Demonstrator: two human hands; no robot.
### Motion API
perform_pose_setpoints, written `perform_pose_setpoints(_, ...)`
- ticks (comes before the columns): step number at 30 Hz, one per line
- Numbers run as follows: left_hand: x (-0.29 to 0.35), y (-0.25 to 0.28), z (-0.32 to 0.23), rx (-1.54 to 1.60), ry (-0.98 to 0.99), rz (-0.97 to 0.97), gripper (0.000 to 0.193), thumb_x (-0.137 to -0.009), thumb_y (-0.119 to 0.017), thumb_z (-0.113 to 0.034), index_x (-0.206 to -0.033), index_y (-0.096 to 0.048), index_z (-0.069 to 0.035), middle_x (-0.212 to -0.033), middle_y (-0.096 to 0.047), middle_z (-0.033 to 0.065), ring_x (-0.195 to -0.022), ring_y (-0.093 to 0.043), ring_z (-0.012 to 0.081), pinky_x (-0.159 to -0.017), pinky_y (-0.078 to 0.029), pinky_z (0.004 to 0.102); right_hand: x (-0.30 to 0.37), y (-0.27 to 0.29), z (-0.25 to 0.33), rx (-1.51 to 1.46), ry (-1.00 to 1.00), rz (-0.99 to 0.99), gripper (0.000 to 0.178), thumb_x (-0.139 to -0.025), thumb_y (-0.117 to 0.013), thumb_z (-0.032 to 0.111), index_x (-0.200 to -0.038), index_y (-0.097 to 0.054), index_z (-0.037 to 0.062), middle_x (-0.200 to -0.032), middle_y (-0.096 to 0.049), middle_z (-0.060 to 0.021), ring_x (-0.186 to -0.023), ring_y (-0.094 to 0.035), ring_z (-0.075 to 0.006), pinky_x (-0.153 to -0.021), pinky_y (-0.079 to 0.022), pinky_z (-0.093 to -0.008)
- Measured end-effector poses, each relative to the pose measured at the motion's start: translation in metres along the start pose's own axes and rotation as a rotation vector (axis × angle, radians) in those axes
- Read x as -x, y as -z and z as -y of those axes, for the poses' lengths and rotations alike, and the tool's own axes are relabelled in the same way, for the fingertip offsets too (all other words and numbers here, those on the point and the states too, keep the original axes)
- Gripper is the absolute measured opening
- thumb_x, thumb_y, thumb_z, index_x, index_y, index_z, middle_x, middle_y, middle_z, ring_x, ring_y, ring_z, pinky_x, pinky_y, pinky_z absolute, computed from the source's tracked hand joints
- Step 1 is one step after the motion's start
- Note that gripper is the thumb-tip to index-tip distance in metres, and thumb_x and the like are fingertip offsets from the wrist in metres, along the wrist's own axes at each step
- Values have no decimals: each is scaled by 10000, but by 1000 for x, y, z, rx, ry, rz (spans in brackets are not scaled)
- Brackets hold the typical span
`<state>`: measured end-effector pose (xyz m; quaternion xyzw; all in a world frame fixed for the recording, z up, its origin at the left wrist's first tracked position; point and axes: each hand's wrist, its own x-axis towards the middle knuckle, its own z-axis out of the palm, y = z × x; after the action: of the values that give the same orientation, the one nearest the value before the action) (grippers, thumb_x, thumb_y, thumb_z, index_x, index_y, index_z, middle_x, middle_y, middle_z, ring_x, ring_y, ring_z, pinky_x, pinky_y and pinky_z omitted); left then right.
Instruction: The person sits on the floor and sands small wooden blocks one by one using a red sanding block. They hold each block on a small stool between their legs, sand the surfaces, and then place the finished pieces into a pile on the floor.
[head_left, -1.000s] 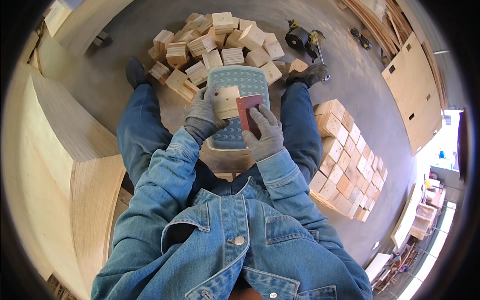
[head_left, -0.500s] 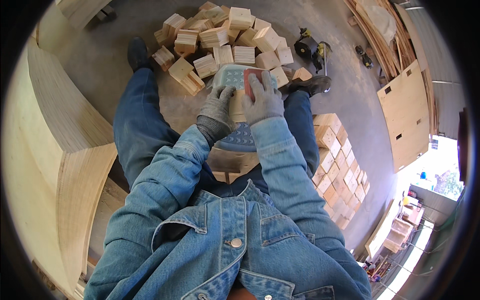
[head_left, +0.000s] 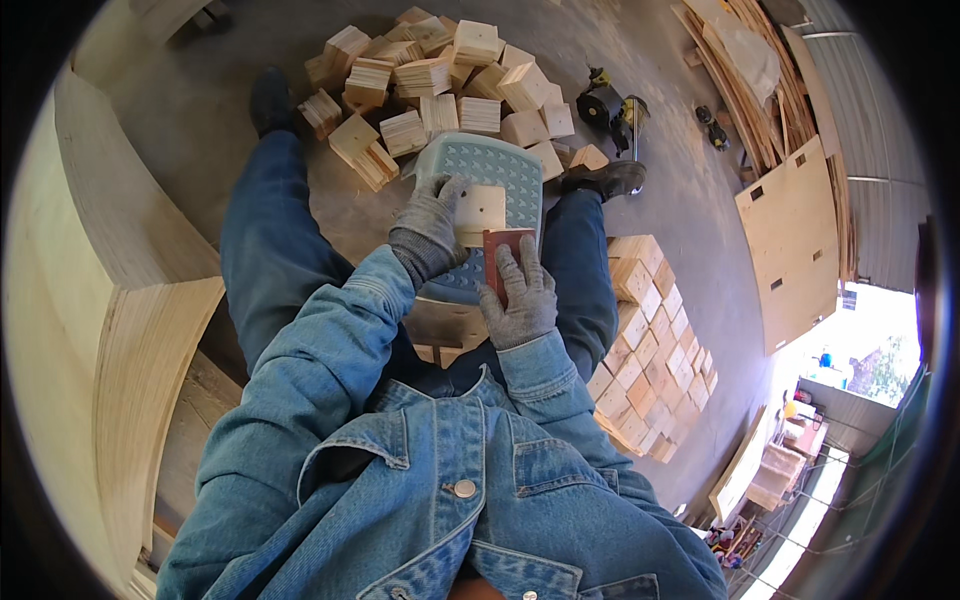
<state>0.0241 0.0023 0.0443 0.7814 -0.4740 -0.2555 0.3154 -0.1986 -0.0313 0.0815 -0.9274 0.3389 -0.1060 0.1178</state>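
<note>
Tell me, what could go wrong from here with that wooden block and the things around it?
The square wooden block, held at one side by the left grip, might slip. The heaped wooden blocks lie loosely and could slide if bumped. The yellow-and-black tool lies near the right shoe, so that foot might knock it.

It's a woodwkg shop, w/ stacked blocks [head_left: 650, 365], ply sheet [head_left: 790, 235] & planks [head_left: 733, 90]

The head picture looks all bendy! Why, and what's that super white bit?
Head view, left: the fisheye lens makes the wooden stack look curved; head view, right: strong glare washes out the opening; head view, middle: the wood block and reddish block look fairly clear.
</note>
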Motion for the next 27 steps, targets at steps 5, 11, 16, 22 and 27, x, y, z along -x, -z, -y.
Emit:
perform_pose_setpoints(5, 2, -3, 4, 17, -10, -2, 1038, -600, -942, -232, -1516, -462, -141, -1484, -479, 199, -1366, -519, 409, -1174, -470, 449, -36, 8, 7, 42, -57, 23, 662, -862, -744, 346, -1495, -603, 211, -1627, -441, -199, -1278, -572, -489, -1063, -487, -594)
perform_pose_setpoints(11, 1, -16, 18, 57, -42, -46, 1057, -598, -939, -224, -1529, -443, -150, -1469, -477, 194, -1353, -517, 407, -1171, -466, 442, -144, 2, 2, 62, -171, 87, 632, -882, -709, 370, -1493, -600, 250, -1621, -459, -156, -1224, -605, -473, -1053, -505, -568)
perform_pose_setpoints(16, 1, -8, 8, 1, -55, -13, 1086, -595, -941, -246, -1539, -416, -131, -1445, -466, 204, -1314, -527, 409, -1162, -477, 436, -145, -10, -15, 109, -181, -8, 629, -885, -709, 366, -1492, -597, 241, -1604, -467, -148, -1192, -612, -488, -1015, -529, -564)
perform_pose_setpoints(22, 2, -3, 3, 45, -34, 9, 999, -625, -922, -230, -1511, -468, -147, -1494, -471, 211, -1360, -526, 415, -1174, -470, 444, -62, 7, 7, 87, -93, 68, 663, -861, -740, 326, -1496, -604, 192, -1634, -433, -187, -1241, -598, -482, -1060, -506, -538)
perform_pose_setpoints(27, 3, 3, -3, 44, -6, 56, 974, -637, -913, -236, -1501, -473, -136, -1496, -465, 222, -1372, -513, 420, -1179, -464, 452, 2, 16, 16, 91, -17, 61, 667, -843, -757, 286, -1482, -617, 154, -1628, -430, -214, -1272, -571, -484, -1079, -479, -560)
